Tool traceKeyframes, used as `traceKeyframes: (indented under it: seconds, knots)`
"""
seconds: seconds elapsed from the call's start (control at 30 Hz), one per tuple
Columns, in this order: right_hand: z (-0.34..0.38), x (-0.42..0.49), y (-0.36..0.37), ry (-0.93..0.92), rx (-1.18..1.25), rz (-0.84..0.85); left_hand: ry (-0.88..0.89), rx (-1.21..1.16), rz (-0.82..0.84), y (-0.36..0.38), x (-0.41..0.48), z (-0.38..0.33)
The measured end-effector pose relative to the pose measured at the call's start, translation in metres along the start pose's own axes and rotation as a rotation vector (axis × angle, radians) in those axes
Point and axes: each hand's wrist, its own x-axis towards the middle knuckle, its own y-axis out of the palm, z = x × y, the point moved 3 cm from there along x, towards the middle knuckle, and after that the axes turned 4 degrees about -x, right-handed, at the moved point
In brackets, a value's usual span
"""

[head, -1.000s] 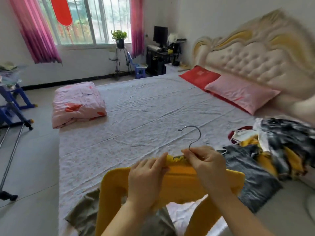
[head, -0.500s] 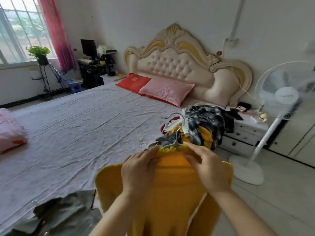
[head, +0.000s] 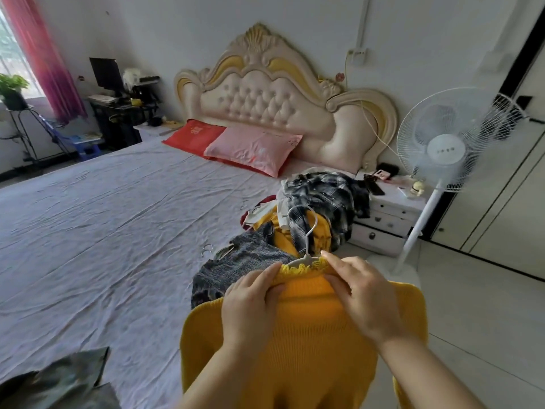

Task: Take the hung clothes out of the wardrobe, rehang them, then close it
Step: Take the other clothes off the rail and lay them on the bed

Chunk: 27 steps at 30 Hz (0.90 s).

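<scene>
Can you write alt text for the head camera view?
A person's left hand and right hand grip the collar of a yellow sweater on a white hanger, beside a bed. A heap of clothes lies on the bed, near a white standing fan.

Your bed (head: pixel 103 231) and its load
A red pillow (head: pixel 191 135) and a pink pillow (head: pixel 253 149) lie at its head; a heap of clothes (head: pixel 321 199) and a grey knit (head: pixel 244 261) sit at your right edge; a camouflage garment (head: pixel 59 382) lies nearest you.
</scene>
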Motion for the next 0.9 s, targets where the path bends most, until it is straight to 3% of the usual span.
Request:
traceKeyframes:
  seconds: [0.67,0.9]
  knots:
    - [-0.222,0.182,0.122,-0.119,-0.013,0.06,-0.015,0.082,0.08,0.196,0.203,0.034]
    - [-0.3,0.25,0.18,-0.257,0.111,0.102,-0.144,0.151,0.01,0.268,0.259,0.041]
